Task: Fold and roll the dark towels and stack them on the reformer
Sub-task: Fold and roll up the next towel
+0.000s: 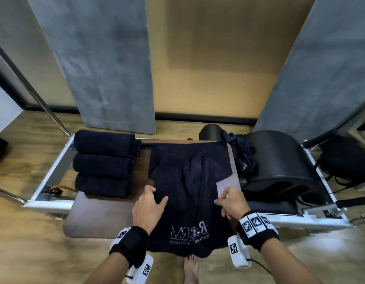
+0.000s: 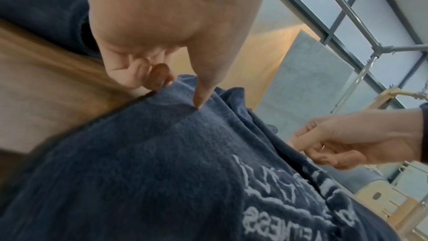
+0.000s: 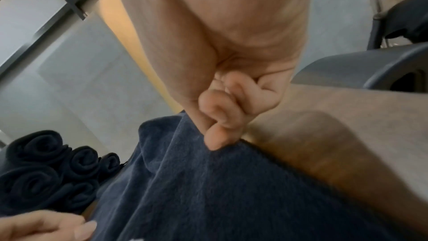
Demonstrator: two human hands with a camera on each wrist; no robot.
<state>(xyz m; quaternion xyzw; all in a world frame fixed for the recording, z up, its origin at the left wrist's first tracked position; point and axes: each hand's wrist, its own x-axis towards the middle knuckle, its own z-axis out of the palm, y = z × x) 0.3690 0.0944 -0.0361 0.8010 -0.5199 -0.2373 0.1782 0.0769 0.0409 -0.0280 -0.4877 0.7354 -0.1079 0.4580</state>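
A dark navy towel [image 1: 189, 191] with a white logo lies spread on the reformer's brown padded platform [image 1: 99, 218], rumpled in the middle, its near end hanging over the front edge. My left hand [image 1: 151, 198] pinches the towel's left edge, thumb on top [image 2: 201, 98] and fingers curled at the hem. At the towel's right edge, my right hand [image 1: 226, 199] pinches the hem between thumb and curled fingers [image 3: 215, 135]. Several rolled dark towels [image 1: 103, 162] are stacked at the platform's left end, their spiral ends showing in the right wrist view [image 3: 46, 171].
A loose heap of dark towels [image 1: 243, 154] lies at the back right beside a black arc barrel [image 1: 280, 167]. The white reformer frame [image 1: 52, 175] surrounds the platform. Grey panels and metal poles stand behind. My bare foot [image 1: 190, 269] is on the wooden floor.
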